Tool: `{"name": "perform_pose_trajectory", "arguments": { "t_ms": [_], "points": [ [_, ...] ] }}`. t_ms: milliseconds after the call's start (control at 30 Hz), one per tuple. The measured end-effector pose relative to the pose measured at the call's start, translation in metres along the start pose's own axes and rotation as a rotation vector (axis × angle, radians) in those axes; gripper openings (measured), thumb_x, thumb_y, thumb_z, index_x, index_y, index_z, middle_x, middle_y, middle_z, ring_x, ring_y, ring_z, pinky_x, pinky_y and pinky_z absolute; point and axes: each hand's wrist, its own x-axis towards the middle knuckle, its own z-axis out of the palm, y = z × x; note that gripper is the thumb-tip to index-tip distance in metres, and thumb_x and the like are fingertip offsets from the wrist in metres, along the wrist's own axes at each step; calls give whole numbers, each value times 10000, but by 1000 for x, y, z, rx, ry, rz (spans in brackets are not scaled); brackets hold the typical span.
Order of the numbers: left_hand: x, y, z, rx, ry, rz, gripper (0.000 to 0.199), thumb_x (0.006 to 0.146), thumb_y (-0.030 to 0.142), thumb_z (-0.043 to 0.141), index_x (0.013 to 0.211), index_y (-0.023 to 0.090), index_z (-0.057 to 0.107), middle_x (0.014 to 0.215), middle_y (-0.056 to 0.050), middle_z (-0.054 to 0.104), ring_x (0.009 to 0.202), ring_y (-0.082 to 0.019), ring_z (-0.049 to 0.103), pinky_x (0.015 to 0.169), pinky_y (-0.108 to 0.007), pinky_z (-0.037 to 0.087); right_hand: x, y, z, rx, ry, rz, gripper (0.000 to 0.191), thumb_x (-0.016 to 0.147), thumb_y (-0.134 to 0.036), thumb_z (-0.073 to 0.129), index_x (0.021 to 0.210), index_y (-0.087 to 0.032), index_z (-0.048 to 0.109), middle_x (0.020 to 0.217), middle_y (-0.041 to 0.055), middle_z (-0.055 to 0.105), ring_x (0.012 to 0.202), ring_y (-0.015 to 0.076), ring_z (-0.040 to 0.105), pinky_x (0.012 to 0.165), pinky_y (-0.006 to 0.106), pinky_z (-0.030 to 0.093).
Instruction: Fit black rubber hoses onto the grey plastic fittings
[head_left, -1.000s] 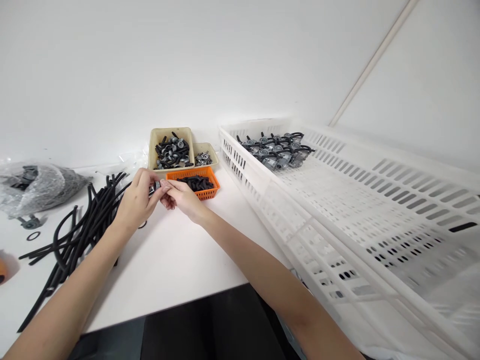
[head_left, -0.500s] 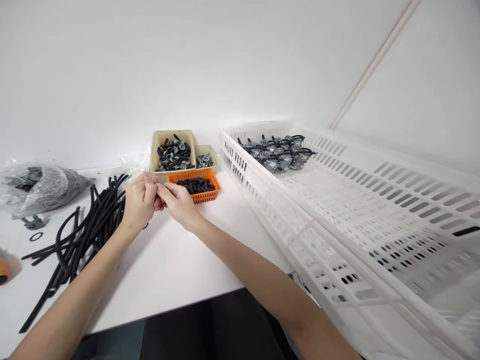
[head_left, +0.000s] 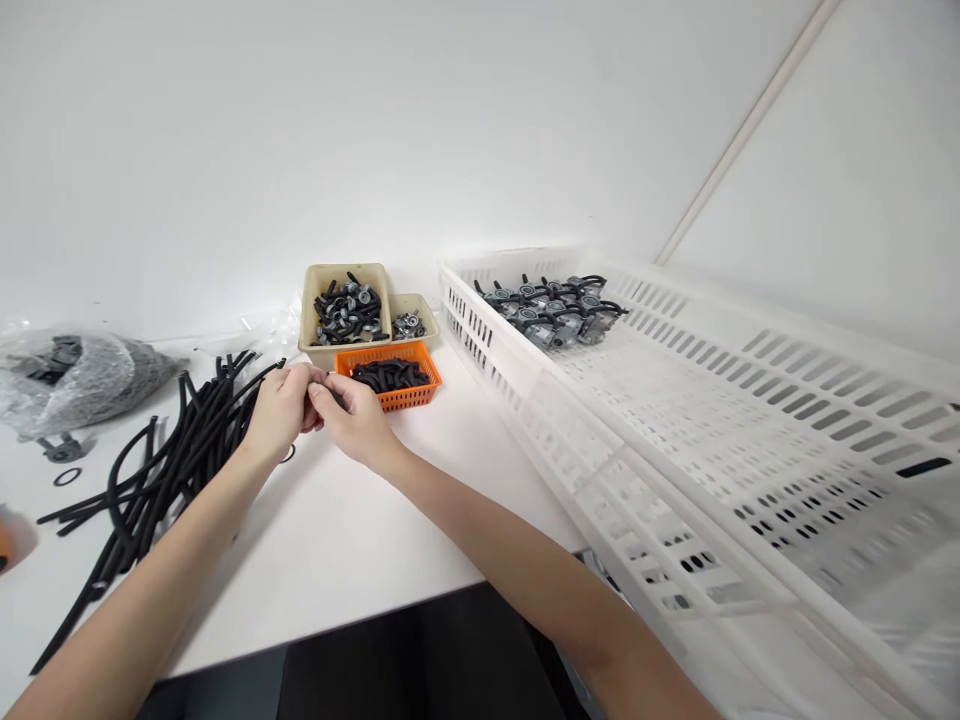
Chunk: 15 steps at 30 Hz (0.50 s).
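Note:
My left hand (head_left: 283, 405) and my right hand (head_left: 351, 418) meet just in front of the orange basket (head_left: 409, 398), which holds short black pieces. Fingers of both hands are closed together around a small dark part that they mostly hide. Its dark end shows above my right thumb. Long black tubes (head_left: 180, 440) lie in a loose pile left of my left hand. Behind the orange basket stands a beige bin (head_left: 306, 320) with black and grey fittings, and beside it a smaller beige tray (head_left: 431, 325) with small metal parts.
At the right is a large white perforated crate (head_left: 570, 440) with clear and black assemblies (head_left: 562, 310) at its far end. A plastic bag (head_left: 97, 385) of grey parts lies on the left. Near it are a loose grey part (head_left: 61, 450) and a black ring (head_left: 67, 477).
Both hands remain together, their fingers slightly shifted, and a dark piece now shows between them. The view has moved slightly.

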Motion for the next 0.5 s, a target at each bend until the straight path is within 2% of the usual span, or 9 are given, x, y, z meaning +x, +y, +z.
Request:
{"name": "perform_pose_trajectory", "arguments": {
  "t_ms": [167, 333, 400, 500],
  "points": [
    [3, -4, -1, -74, -24, -90, 293, 692, 283, 418, 409, 212, 439, 258, 23, 333, 243, -99, 302, 282, -209, 223, -3, 1, -2, -72, -18, -26, 205, 886, -337, 518, 788, -171, 588, 641, -18, 582, 632, 114, 585, 609, 227, 474],
    [3, -2, -1, -181, -94, -143, 314, 703, 274, 434, 399, 198, 455, 264, 30, 284, 252, -87, 273, 299, -208, 231, -1, -1, -5, -14, -72, -10, 180, 888, -319, 518, 802, -173, 580, 654, -15, 604, 628, 111, 606, 628, 233, 501],
    [2, -3, 1, -202, -93, -122, 326, 735, 297, 464, 425, 194, 460, 285, 39, 284, 272, -85, 284, 316, -210, 245, 1, -4, -9, 41, -108, -2, 193, 880, -317, 527, 755, -174, 560, 649, -18, 596, 611, 102, 597, 623, 230, 506],
    [1, -8, 5, -173, -60, 13, 337, 782, 368, 539, 501, 195, 465, 369, 46, 347, 323, -90, 325, 336, -217, 258, 5, -9, -16, 112, -137, 42, 257, 859, -366, 558, 689, -175, 530, 644, -20, 577, 600, 97, 592, 602, 222, 504]
  ]
}}
